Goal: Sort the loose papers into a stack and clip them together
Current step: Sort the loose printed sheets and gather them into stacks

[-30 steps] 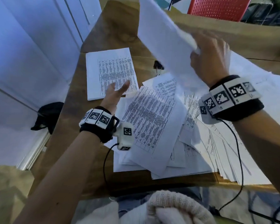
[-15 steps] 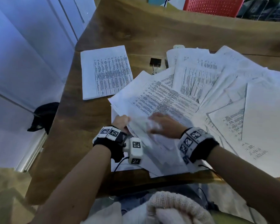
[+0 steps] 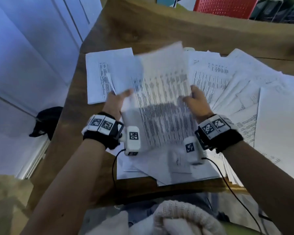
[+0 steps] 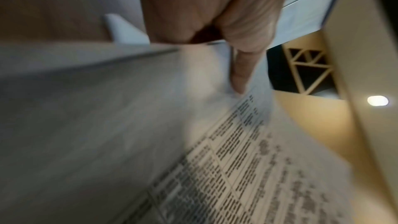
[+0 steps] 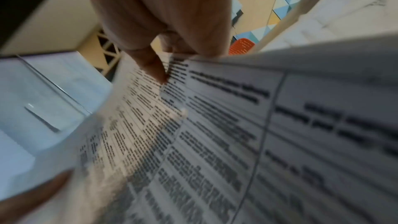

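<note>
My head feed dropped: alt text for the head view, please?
Both hands, left hand and right hand, hold a printed sheet lifted above loose papers scattered across the wooden table.

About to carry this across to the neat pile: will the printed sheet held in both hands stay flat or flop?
Likely floppy: the printed sheet already curves between left hand and right hand. Probably very light, so its free far edge may flutter. Keeping both edges held should steady it.
</note>
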Available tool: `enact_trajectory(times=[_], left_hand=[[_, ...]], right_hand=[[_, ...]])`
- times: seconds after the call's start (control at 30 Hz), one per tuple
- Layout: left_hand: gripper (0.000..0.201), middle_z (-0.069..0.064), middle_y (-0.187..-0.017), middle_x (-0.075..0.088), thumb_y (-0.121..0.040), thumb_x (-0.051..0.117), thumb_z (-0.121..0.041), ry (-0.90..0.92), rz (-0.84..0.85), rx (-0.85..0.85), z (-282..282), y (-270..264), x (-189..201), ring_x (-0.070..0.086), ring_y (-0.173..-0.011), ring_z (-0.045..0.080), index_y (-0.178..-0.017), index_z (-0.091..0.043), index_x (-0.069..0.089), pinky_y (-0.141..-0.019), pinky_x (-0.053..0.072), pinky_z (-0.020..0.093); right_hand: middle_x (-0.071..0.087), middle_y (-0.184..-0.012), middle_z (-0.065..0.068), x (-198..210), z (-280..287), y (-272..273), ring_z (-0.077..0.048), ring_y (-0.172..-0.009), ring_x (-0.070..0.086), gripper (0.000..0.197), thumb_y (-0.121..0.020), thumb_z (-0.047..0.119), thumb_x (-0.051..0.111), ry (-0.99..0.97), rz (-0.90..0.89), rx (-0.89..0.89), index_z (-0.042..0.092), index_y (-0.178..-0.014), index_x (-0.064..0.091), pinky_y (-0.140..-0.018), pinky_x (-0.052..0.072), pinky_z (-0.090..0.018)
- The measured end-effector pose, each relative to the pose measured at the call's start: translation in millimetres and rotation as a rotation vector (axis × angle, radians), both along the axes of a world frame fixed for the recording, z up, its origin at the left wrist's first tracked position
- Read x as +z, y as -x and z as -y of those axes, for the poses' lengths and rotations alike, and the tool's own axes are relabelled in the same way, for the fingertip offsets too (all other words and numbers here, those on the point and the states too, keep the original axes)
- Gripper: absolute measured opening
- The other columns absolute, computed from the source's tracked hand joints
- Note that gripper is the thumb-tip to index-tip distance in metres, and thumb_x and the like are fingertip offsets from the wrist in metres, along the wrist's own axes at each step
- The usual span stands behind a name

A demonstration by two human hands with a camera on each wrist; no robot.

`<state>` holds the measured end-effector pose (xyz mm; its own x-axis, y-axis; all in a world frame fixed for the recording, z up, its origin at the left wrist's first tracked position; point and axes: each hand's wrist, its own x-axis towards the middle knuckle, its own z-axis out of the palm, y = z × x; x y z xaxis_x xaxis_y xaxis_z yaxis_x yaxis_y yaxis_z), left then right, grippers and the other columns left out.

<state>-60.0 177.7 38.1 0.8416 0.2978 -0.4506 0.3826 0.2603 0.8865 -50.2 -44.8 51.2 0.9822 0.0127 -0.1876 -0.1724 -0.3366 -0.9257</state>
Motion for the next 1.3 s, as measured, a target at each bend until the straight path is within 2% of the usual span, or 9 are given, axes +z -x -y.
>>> enact_trajectory(times=[0.13,0.27,0.4,0.5,0.63,0.8,0.93,1.17,1.3], left_hand=[[0.021,0.0,-0.09,0.065,-0.084,0.065,-0.009,-0.169,0.363,0.112,3.3,-8.1,55.1,0.062,-0.068,0.0,-0.104,-0.008,0.06,-0.065,0.053,0.013],[0.007,-0.01,-0.062,0.07,-0.089,0.058,-0.005,0.045,0.587,0.15,3.5,-10.0,77.8,0.065,-0.06,0.001,-0.096,-0.005,0.057,-0.063,0.052,0.021],[0.037,-0.018,-0.066,0.071,-0.072,0.071,-0.033,-0.147,0.38,-0.172,5.0,-2.3,46.3,0.066,-0.066,-0.006,-0.099,-0.011,0.061,-0.066,0.053,0.012],[0.05,0.005,-0.106,0.067,-0.075,0.074,-0.025,-0.31,0.139,-0.428,3.0,-4.3,-1.7,0.064,-0.103,0.02,-0.114,0.002,0.058,-0.085,0.051,0.028],[0.071,0.031,-0.113,0.057,-0.075,0.071,-0.04,-0.861,-0.199,-0.707,5.2,2.5,-49.3,0.055,-0.112,0.044,-0.116,0.014,0.05,-0.078,0.051,0.044],[0.094,0.015,-0.146,0.022,-0.07,0.073,-0.05,-1.259,-0.415,-0.698,29.4,27.8,-57.6,0.025,-0.135,0.033,-0.137,-0.003,0.026,-0.102,0.037,0.047],[0.079,0.015,-0.146,0.02,-0.076,0.072,-0.042,-1.177,-0.512,-0.624,30.5,21.2,-55.9,0.024,-0.135,0.034,-0.132,0.0,0.036,-0.107,0.034,0.047],[0.016,0.021,-0.091,0.059,-0.094,0.047,-0.01,-0.837,-0.154,-0.433,9.8,28.9,-60.5,0.056,-0.088,0.026,-0.088,-0.004,0.06,-0.071,0.039,0.026],[0.023,0.016,-0.082,0.053,-0.098,0.038,-0.009,-0.768,-0.129,-0.358,1.0,38.1,-66.1,0.046,-0.079,0.019,-0.085,-0.003,0.056,-0.068,0.03,0.025]], right_hand=[[0.059,-0.088,-0.002,46.1,5.1,-3.6,-0.018,-0.079,0.059,0.028,-0.081,-0.008,0.048,-0.206,0.376,-0.036,0.02,-0.08,0.043,-0.071,0.053,-0.03],[0.059,-0.089,-0.004,66.2,10.3,10.3,-0.019,-0.081,0.058,0.022,-0.076,-0.009,0.049,-0.303,0.484,-0.044,0.006,-0.093,0.047,-0.074,0.052,-0.034],[0.068,-0.076,0.009,31.9,14.8,26.9,-0.012,-0.078,0.066,0.019,-0.078,0.003,0.064,-0.208,0.254,-0.095,0.019,-0.083,0.054,-0.079,0.056,-0.035],[0.064,-0.081,-0.031,6.5,13.4,33.7,-0.042,-0.073,0.062,0.041,-0.077,0.028,0.069,-0.088,0.158,-0.085,-0.011,-0.079,0.056,-0.07,0.054,-0.056],[0.066,-0.066,0.004,3.4,18.2,20.3,-0.006,-0.058,0.06,0.015,-0.087,0.015,0.062,-0.074,0.179,-0.22,0.01,-0.073,0.06,-0.056,0.05,-0.02],[0.055,-0.066,-0.007,1.3,44.7,-2.8,-0.015,-0.055,0.046,0.016,-0.087,0.012,0.061,-0.031,0.21,-0.393,-0.003,-0.09,0.065,-0.053,0.039,-0.024],[0.056,-0.057,0.003,-18.6,57.9,3.9,-0.002,-0.04,0.051,0.008,-0.088,0.011,0.059,-0.033,0.074,-0.411,0.011,-0.082,0.063,-0.041,0.042,-0.016],[0.067,-0.09,-0.018,-66.5,69.3,24.4,-0.03,-0.08,0.064,0.039,-0.081,0.018,0.068,-0.035,-0.415,-0.364,-0.01,-0.107,0.058,-0.081,0.054,-0.046],[0.056,-0.071,-0.008,-74.2,59.5,31.6,-0.024,-0.06,0.054,0.033,-0.083,0.02,0.066,-0.032,-0.508,-0.281,-0.003,-0.103,0.054,-0.048,0.048,-0.027]])
